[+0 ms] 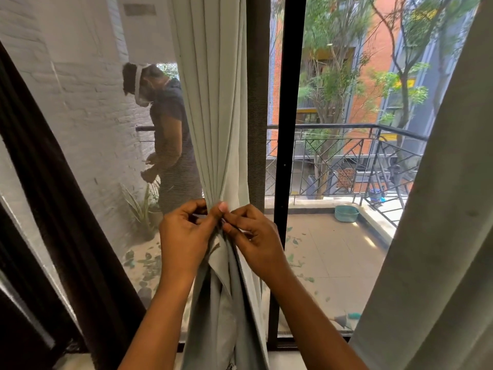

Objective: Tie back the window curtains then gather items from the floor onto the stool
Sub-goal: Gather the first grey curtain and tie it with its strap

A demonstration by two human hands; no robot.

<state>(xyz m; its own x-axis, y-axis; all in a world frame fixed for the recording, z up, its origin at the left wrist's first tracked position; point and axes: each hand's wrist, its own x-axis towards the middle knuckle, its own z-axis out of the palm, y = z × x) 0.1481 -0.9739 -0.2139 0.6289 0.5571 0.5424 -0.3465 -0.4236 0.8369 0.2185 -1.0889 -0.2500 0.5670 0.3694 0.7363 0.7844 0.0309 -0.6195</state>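
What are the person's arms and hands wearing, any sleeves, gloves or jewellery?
Nothing that shows. The left hand and the right hand are bare, without gloves, and I see no rings, watch or bracelet. Both forearms are uncovered right down to the bottom edge of the picture, so any sleeves must end higher up, out of view.

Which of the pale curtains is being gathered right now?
The middle curtain, pinched together by both hands; the right curtain hangs loose, untouched.
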